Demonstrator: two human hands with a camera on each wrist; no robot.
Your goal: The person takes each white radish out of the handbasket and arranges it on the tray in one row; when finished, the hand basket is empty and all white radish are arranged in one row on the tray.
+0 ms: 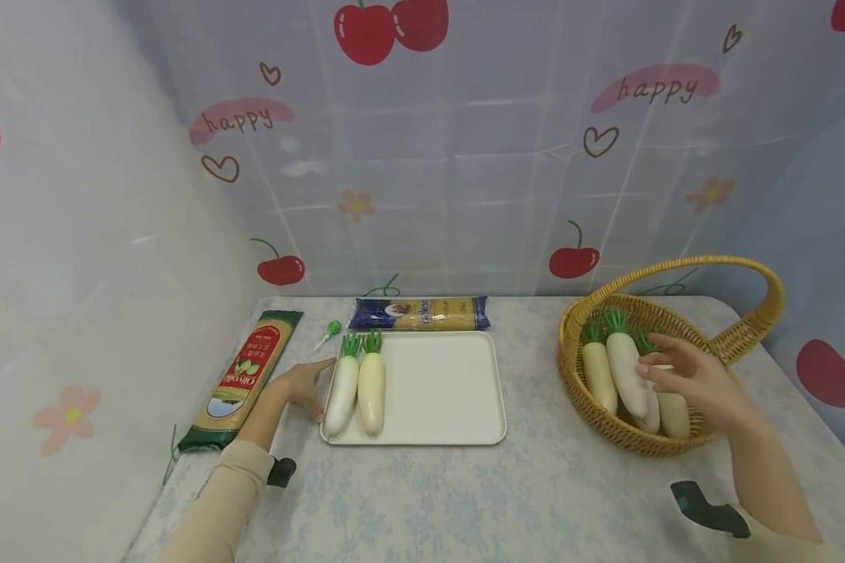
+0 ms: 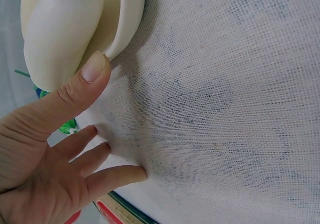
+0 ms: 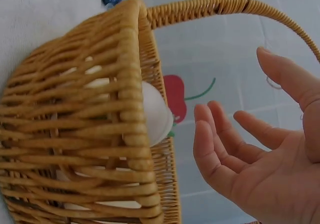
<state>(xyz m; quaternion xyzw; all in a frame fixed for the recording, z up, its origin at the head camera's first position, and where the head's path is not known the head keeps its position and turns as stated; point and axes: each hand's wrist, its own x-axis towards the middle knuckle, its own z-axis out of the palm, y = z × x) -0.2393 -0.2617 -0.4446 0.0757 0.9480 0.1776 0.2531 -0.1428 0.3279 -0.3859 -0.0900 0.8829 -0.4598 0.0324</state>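
At the tray's left edge my left hand (image 1: 306, 386) has its fingers spread; in the left wrist view the thumb is at the rim and the fingertips touch the tablecloth. Two white radishes with green tops, the outer one (image 1: 342, 395) and a creamier one (image 1: 372, 391), lie side by side on the white tray (image 1: 444, 391). Over the wicker basket (image 1: 584, 418) hovers my right hand (image 1: 697, 379), fingers loosely bent, holding nothing. Several more radishes lie in the basket, one white radish (image 1: 628, 375) on top; the hand partly hides others.
A green and red pasta packet (image 1: 242, 375) lies left of the tray. Behind the tray is a blue and yellow pasta packet (image 1: 422, 313), with a green lollipop (image 1: 334, 327) near its left end. The basket's tall handle (image 1: 676, 264) arches over its far side. A printed curtain (image 1: 465, 172) hangs behind the table.
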